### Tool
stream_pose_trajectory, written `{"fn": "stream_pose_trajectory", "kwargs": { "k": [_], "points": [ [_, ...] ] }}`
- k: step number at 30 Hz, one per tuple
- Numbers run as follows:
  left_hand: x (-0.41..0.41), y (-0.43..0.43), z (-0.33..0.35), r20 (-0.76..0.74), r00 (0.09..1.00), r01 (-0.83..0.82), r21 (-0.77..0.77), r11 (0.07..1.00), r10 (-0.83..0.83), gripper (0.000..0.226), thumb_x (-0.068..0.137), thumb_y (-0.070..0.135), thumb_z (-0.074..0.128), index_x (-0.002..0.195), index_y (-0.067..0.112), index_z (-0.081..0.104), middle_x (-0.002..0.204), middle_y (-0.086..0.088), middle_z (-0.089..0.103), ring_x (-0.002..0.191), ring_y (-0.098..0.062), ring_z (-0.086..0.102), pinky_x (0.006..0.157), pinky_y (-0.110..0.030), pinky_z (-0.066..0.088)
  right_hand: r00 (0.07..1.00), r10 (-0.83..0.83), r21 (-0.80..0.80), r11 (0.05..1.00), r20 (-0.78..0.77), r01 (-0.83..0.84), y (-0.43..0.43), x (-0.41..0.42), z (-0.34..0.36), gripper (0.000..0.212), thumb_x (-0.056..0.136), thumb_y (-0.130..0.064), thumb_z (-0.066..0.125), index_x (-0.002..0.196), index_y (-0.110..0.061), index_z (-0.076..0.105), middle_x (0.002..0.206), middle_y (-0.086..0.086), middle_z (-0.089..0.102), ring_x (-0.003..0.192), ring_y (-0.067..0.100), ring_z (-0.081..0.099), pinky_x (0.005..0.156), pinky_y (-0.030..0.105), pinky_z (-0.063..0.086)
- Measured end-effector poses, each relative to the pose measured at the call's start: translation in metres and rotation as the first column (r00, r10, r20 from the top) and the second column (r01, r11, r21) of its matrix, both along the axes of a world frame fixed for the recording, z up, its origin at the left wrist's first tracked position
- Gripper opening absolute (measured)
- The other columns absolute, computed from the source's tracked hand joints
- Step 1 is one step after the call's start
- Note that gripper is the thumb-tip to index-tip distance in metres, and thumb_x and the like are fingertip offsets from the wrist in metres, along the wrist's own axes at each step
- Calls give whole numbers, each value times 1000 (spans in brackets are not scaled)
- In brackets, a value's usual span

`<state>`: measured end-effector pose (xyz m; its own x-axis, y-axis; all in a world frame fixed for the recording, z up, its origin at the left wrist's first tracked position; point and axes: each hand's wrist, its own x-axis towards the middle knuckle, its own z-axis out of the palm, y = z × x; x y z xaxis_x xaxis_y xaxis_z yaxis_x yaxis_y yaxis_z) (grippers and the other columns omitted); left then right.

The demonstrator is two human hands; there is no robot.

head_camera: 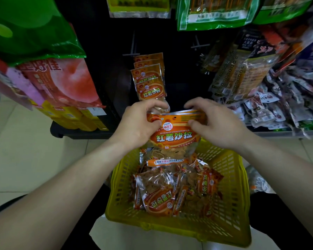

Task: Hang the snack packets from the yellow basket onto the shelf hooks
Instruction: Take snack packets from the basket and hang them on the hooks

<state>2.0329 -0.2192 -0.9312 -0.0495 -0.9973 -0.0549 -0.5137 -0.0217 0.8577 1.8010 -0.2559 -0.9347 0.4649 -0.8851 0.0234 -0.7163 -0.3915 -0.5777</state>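
Observation:
I hold an orange snack packet point(173, 137) upright above the yellow basket point(231, 199). My left hand point(140, 123) pinches its top left corner and my right hand point(217, 123) pinches its top right edge. Several more orange packets point(163, 193) lie piled in the basket. Just beyond my hands, several matching packets point(149, 82) hang in a row on a shelf hook against the dark back panel. The hook itself is hidden behind them.
A bare hook point(199, 45) sticks out to the right of the hung row. Green bags point(215, 13) hang above. Pink and red bags point(61, 82) hang at the left, dark snack packs point(285, 103) crowd the right. Pale floor tiles point(25, 141) surround the basket.

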Motion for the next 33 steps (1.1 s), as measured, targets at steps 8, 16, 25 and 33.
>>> {"fn": "stream_pose_trajectory", "kwargs": {
  "k": [8, 16, 25, 33],
  "points": [
    [-3, 7, -8, 74, 996, 46, -53, 998, -42, 40, 88, 9, 74, 113, 38, 64, 98, 10, 69, 90, 0, 68, 70, -18, 59, 965, 101, -213, 965, -242, -154, 16, 23, 3, 15, 93, -41, 58, 107, -35, 59, 90, -7, 70, 90, 24, 65, 72, 31, 32],
    [21, 7, -9, -9, 992, -123, -55, 991, 123, 43, 82, 19, 81, 118, 31, 60, 99, 13, 65, 88, -1, 65, 75, -14, 54, 965, -86, -268, 963, -249, 17, 6, 28, 25, 10, 95, -38, 56, 100, -30, 61, 94, 1, 70, 93, 32, 64, 70, 37, 36],
    [48, -13, -58, 140, 979, -168, 149, 974, 147, 26, 91, 27, 70, 117, 27, 64, 101, 11, 63, 87, -7, 63, 71, -13, 43, 950, -145, -347, 937, -278, 42, -82, 62, 8, 20, 97, -33, 54, 113, -24, 64, 106, 7, 69, 101, 34, 63, 84, 43, 45],
    [34, -91, -137, 143, 983, -146, 251, 957, 112, 19, 91, 21, 66, 108, 28, 71, 95, 10, 68, 90, -8, 65, 72, -6, 44, 915, -36, -134, 991, -401, -20, -164, 105, -71, 30, 99, -37, 53, 128, -31, 58, 124, 1, 65, 114, 24, 59, 104, 42, 40]
  ]
}}
